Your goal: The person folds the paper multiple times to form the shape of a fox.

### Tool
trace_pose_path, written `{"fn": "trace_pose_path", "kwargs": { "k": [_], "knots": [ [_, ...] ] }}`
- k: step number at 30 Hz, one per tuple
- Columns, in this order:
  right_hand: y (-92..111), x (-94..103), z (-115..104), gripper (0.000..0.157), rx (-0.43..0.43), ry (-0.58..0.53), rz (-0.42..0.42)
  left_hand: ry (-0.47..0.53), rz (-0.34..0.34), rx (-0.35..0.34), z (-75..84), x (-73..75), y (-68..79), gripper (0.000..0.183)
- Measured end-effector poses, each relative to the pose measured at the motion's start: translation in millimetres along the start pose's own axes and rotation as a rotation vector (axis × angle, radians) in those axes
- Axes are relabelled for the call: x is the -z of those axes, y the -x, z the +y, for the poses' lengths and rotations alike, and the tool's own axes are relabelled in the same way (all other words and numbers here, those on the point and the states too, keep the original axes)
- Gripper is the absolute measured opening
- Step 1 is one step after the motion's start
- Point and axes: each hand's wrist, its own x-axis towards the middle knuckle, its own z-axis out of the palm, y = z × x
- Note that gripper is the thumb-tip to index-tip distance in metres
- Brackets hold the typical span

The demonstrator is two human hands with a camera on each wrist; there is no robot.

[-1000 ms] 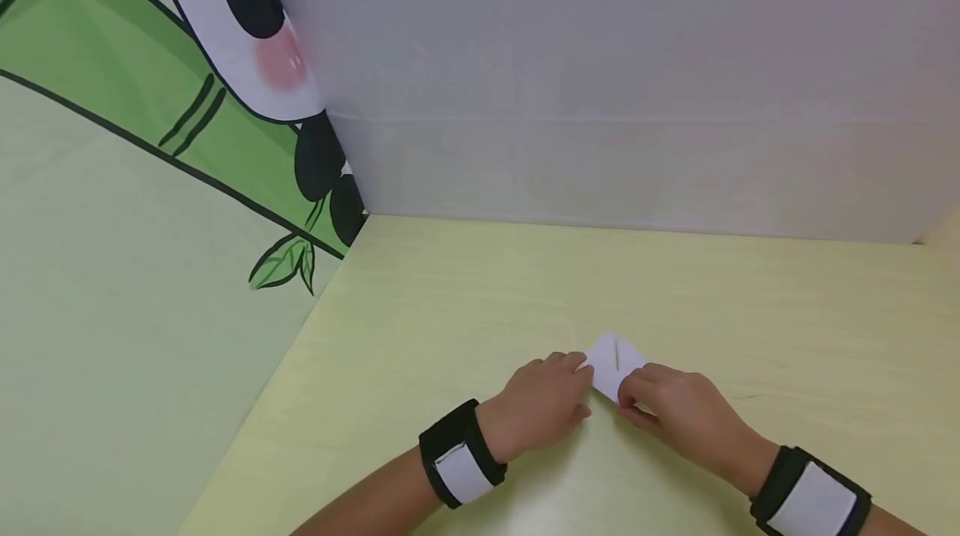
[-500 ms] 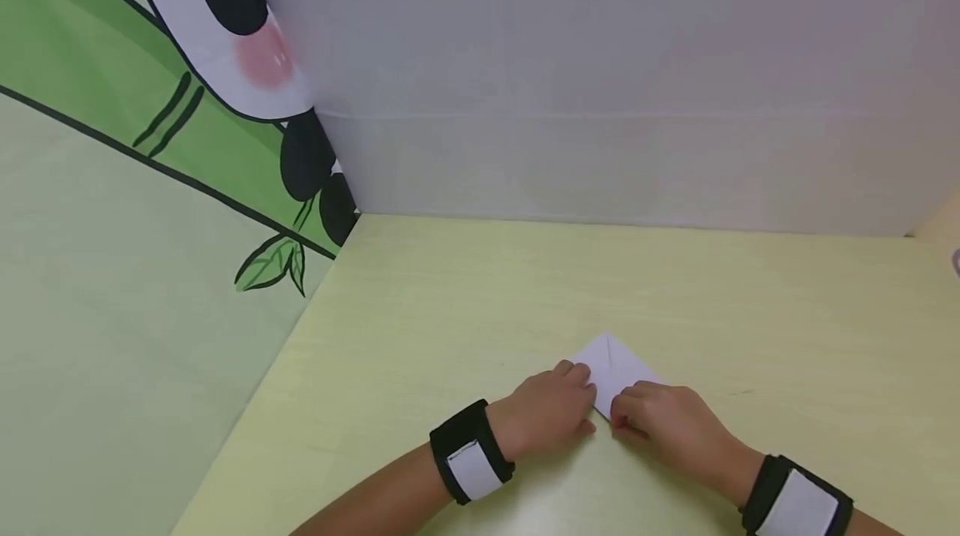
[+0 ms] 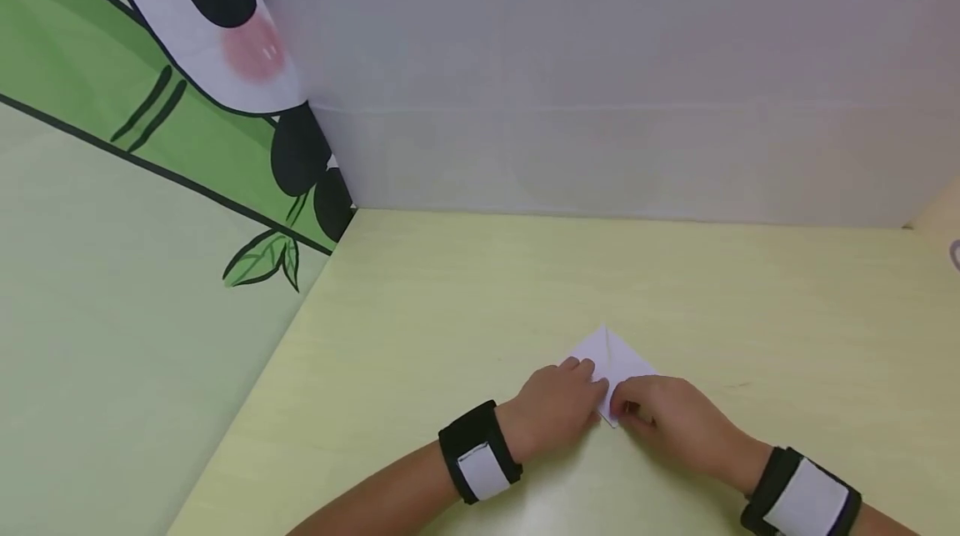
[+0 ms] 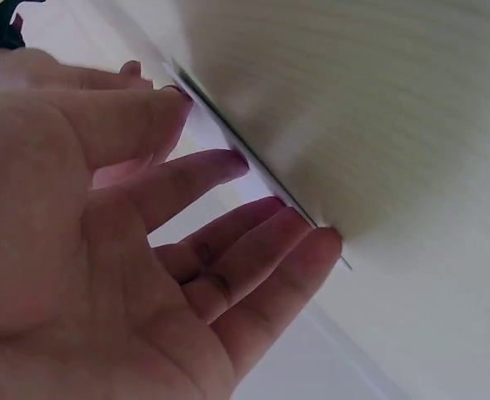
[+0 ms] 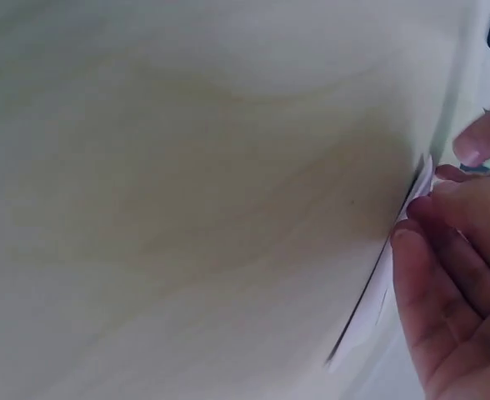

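A small piece of white folded paper (image 3: pixel 615 357) lies on the table, one corner pointing away and a crease line running down from it. My left hand (image 3: pixel 557 408) rests its fingertips on the paper's left part. In the left wrist view, fairly straight fingers (image 4: pixel 262 287) touch the thin sheet, seen edge-on. My right hand (image 3: pixel 678 421) pinches the near right edge with thumb and curled forefinger. The right wrist view has the paper (image 5: pixel 366 317) edge-on beside the fingertips. Both hands cover parts of the paper's lower sides.
The pale yellow wooden table (image 3: pixel 450 294) meets a light grey-white backdrop (image 3: pixel 600 86) at its far edge. To the left hangs a cloth printed with a green bamboo stalk (image 3: pixel 45 61). Each wrist wears a black band (image 3: pixel 480 451) with a white patch.
The slit seen on the paper earlier now looks like a flat crease, and more of the paper's right side shows. My left fingers have shifted slightly right, nearer my right hand.
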Motion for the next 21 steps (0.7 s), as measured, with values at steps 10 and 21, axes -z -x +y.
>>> {"fn": "trace_pose_path", "kwargs": {
  "k": [10, 21],
  "knots": [
    [-18, 20.0, 27, 0.022, -0.174, -0.154, -0.136, -0.081, -0.007, 0.030, 4.0, 1.3, -18.8, 0.016],
    [-25, 22.0, 22, 0.033, -0.230, -0.108, -0.189, 0.002, -0.021, 0.171, 17.1, -0.5, -24.7, 0.039]
  ]
}}
